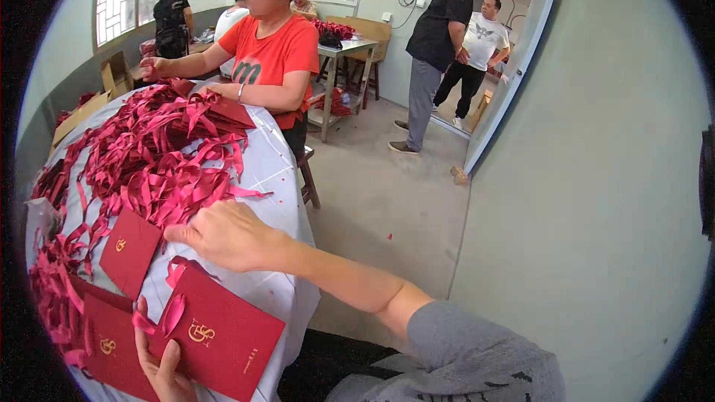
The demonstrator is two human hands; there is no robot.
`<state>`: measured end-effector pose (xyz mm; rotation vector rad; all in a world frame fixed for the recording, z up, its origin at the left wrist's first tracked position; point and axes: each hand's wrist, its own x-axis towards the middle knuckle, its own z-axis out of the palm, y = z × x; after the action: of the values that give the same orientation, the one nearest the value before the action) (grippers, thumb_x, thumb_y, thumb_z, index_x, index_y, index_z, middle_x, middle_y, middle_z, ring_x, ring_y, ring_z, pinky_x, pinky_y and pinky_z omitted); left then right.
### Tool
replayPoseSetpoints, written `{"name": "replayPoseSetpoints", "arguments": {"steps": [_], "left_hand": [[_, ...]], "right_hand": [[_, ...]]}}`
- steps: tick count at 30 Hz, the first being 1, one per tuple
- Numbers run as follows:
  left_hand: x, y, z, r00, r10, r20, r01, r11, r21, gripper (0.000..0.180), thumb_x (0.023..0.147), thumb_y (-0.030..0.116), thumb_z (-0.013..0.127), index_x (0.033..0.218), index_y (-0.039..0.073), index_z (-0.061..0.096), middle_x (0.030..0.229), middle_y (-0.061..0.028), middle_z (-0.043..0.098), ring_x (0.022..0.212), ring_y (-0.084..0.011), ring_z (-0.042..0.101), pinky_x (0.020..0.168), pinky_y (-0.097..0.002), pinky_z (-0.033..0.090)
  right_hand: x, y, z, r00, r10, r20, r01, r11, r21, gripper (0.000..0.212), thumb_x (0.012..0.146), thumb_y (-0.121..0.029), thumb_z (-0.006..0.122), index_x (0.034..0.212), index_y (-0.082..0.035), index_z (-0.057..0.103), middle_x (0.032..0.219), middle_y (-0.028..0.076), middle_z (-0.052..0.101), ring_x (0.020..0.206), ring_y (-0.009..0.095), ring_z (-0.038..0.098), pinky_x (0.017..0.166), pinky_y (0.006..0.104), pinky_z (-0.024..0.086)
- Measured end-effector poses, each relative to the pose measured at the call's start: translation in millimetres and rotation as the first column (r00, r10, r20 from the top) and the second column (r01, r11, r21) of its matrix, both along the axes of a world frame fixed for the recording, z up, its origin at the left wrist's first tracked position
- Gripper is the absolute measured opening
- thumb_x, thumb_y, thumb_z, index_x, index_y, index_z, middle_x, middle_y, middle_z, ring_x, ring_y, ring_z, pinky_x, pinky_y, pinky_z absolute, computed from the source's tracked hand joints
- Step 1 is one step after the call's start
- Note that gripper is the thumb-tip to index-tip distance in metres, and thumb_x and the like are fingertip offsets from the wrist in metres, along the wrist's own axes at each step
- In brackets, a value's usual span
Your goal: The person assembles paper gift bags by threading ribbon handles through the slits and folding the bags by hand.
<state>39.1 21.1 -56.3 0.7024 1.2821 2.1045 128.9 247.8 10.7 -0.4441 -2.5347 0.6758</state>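
Note:
A dark red paper gift bag with a gold emblem leans at the table's near edge. My left hand grips its left side, thumb on the front panel. A pink-red ribbon loops over the bag's face beside my fingers. Above the bag, my right hand is closed with the thumb pointing left; whatever it may hold is hidden. Just left of that hand lies another red bag. A further red bag rests left of my left hand, partly covered by it.
A large heap of ribboned bags covers the far part of the cloth-covered table. Across it, a person in a red shirt handles bags. Two people stand by the doorway; others sit or stand at the back. A stool stands beside the table.

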Motion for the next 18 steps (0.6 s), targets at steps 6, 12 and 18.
{"name": "replayPoseSetpoints", "arguments": {"steps": [6,12,18], "left_hand": [[11,5,9,0.996,0.023,-0.081,-0.019,0.998,0.052,0.070,0.071,0.001,0.056,0.136,0.002,0.030,0.140,-0.0136,0.031,0.126,-0.0247,0.036,0.107,-0.0380,0.027],[10,1,16,0.991,-0.051,-0.124,0.058,0.997,0.047,0.069,0.072,0.001,0.055,0.136,0.001,0.029,0.141,-0.0112,0.031,0.128,-0.0244,0.033,0.107,-0.0378,0.026],[2,-2,11,0.978,0.039,-0.203,-0.024,0.997,0.078,0.069,0.073,0.000,0.054,0.137,0.001,0.027,0.143,-0.0113,0.028,0.130,-0.0239,0.029,0.108,-0.0377,0.025]], "right_hand": [[5,6,-16,0.944,0.296,0.147,-0.254,0.933,-0.254,0.076,0.087,-0.062,0.030,0.057,0.002,0.059,0.053,0.015,0.056,0.055,0.030,0.059,0.058,0.0402,0.047],[-4,-5,-29,0.824,0.541,-0.171,-0.454,0.448,-0.770,0.054,0.088,-0.050,0.046,0.083,0.000,0.065,0.074,0.004,0.063,0.063,0.011,0.057,0.061,0.0273,0.047],[-7,-27,-18,0.827,0.401,-0.395,-0.543,0.381,-0.749,0.033,0.084,-0.031,0.063,0.090,0.001,0.066,0.079,0.003,0.065,0.074,0.007,0.057,0.071,0.0231,0.045]]}}
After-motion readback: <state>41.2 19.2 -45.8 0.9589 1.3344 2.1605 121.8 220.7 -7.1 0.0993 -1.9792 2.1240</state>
